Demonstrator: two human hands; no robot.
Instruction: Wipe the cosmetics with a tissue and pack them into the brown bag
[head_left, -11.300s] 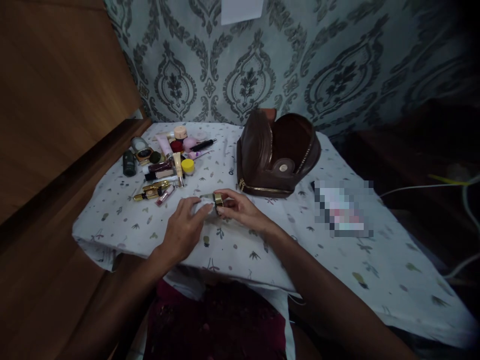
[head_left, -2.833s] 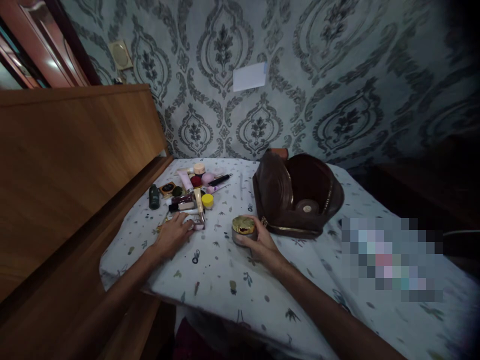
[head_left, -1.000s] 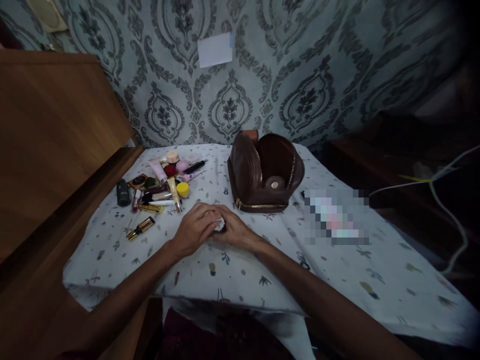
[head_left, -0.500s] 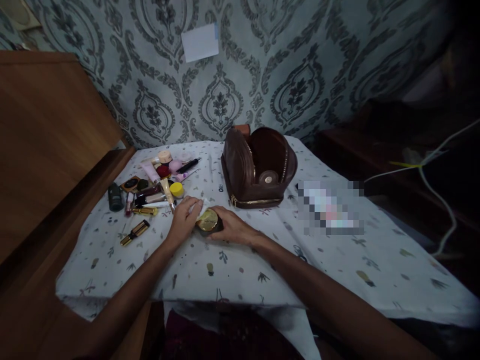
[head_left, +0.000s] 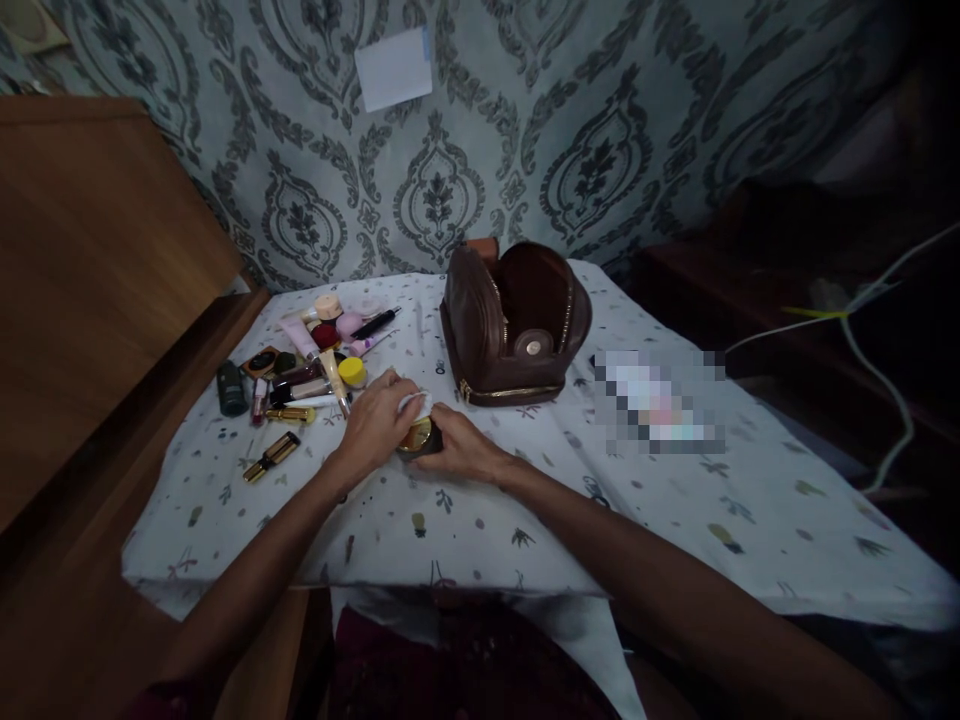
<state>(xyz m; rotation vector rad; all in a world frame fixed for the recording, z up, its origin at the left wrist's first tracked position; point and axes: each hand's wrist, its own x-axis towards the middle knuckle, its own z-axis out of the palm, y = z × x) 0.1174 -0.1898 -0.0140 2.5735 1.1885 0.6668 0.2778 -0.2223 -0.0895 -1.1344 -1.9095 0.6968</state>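
Over the front of the table, my right hand (head_left: pixel 466 446) is closed around a dark round jar with a shiny gold lid (head_left: pixel 417 437). My left hand (head_left: pixel 381 420) pinches a white tissue (head_left: pixel 421 402) and holds it against the lid's upper side. Its fingers partly cover the lid. Behind the hands stands a brown leather cosmetic bag (head_left: pixel 517 370), unzipped and gaping. A yellow-capped jar (head_left: pixel 352 373) and a beige tube (head_left: pixel 335 380) lie just beyond my left hand.
Makeup items are heaped at the left, among them a pink tube (head_left: pixel 301 338) and a dark green bottle (head_left: pixel 231 389). A black-and-gold lipstick (head_left: pixel 271 457) lies nearer. A blurred-out object (head_left: pixel 660 400) is at the right. A wooden panel (head_left: pixel 105 260) borders the table's left side.
My left hand has shifted slightly to the right with the tissue, covering more of the lid. My right hand still grips the jar. The whole view has tilted a little.
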